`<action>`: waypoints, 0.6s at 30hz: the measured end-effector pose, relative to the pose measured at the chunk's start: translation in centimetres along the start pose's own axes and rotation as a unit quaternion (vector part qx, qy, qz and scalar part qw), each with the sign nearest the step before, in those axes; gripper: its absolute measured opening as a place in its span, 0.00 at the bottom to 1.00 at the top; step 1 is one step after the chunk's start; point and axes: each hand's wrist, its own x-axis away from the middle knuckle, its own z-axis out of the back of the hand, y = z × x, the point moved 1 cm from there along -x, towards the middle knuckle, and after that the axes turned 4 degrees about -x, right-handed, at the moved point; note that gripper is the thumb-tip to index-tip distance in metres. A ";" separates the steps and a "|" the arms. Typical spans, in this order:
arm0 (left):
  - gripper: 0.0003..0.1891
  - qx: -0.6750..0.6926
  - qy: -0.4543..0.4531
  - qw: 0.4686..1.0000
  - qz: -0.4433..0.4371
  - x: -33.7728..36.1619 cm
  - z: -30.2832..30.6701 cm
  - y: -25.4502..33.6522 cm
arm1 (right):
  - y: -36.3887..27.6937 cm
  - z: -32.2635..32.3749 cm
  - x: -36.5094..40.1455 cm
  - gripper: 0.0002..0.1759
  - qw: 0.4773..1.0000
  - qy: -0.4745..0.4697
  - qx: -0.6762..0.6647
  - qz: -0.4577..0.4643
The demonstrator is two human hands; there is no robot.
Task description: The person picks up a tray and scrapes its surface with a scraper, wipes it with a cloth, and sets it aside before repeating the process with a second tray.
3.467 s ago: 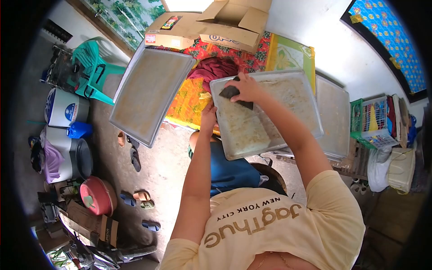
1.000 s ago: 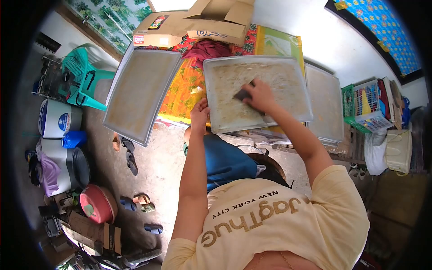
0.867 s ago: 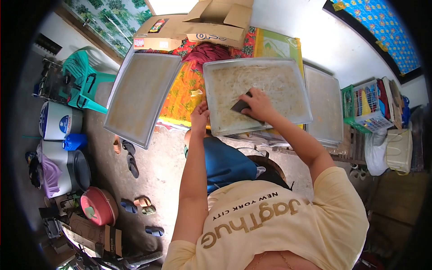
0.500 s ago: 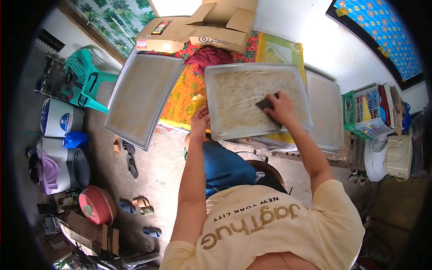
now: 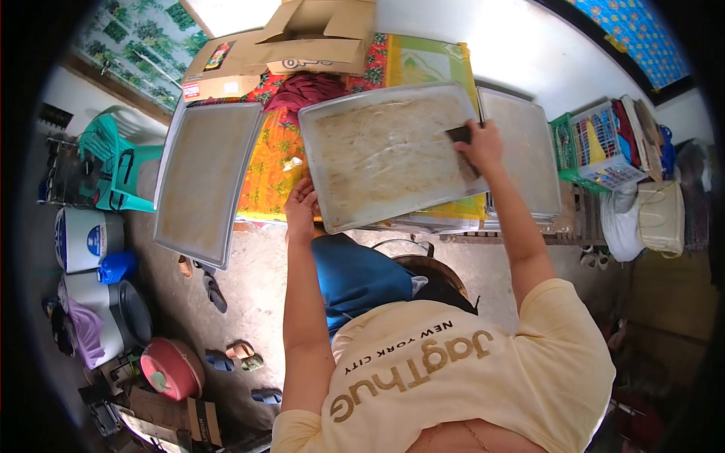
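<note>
A shallow rectangular tray (image 5: 385, 151), coated with a thin brownish layer under a glossy film, lies tilted counter-clockwise in front of me. My right hand (image 5: 483, 147) grips a dark flat scraper (image 5: 459, 136) on the tray's right side. At the tray's lower left edge is my left hand (image 5: 302, 200), its fingers curled against the rim; the exact grip is partly hidden. A second coated tray (image 5: 208, 177) lies to the left, and more trays (image 5: 521, 151) are stacked at the right.
The table has a yellow and red patterned cover (image 5: 264, 177). On it are a maroon cloth (image 5: 306, 94) and cardboard boxes (image 5: 313, 49). A green chair (image 5: 121, 162) stands left, crates (image 5: 596, 155) right. Slippers (image 5: 240, 349) lie on the floor.
The scraper and my right hand have moved to the tray's right edge. The tray has turned counter-clockwise, its right side now farther away. The whole view has shifted somewhat.
</note>
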 end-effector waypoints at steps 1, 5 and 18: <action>0.21 -0.006 0.005 1.000 -0.003 0.4 -0.6 0.7 | -1.1 0.0 0.8 0.31 0.998 0.018 0.014 0.050; 0.21 0.019 0.018 1.000 -0.004 -0.1 -0.3 0.0 | 0.7 -1.0 -0.6 0.31 1.000 -0.018 -0.018 0.018; 0.21 0.000 0.000 1.000 -0.008 -0.1 0.2 0.0 | -3.2 -2.5 -2.0 0.31 0.997 0.009 -0.067 -0.038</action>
